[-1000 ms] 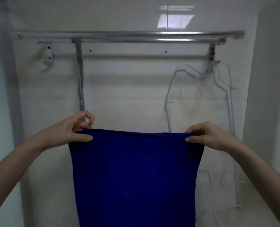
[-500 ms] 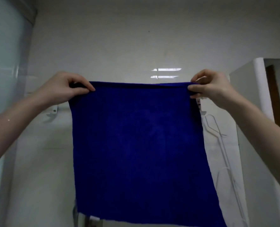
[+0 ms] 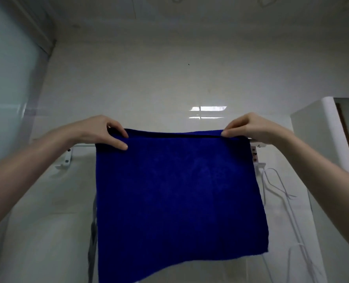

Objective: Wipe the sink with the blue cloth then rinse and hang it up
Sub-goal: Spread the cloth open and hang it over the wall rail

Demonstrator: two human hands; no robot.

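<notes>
The blue cloth (image 3: 177, 197) hangs spread flat in front of the tiled wall, its top edge folded over at the height of the metal rail (image 3: 81, 145). My left hand (image 3: 100, 132) pinches the cloth's top left corner between thumb and fingers. At the top right corner my right hand (image 3: 249, 127) pinches the folded edge. Most of the rail is hidden behind the cloth; only its left end and bracket and a bit of the right bracket (image 3: 254, 154) show. The sink is out of view.
White wire hangers (image 3: 279, 190) hang below the rail's right end. A grey strap (image 3: 92, 237) dangles behind the cloth's left edge. A frosted glass panel (image 3: 8, 94) stands at the left, and a white cabinet side (image 3: 312, 127) at the right.
The view has tilted further up toward the ceiling. Both hands have brought the cloth's top edge up to the rail, and that edge now lies folded over toward the wall.
</notes>
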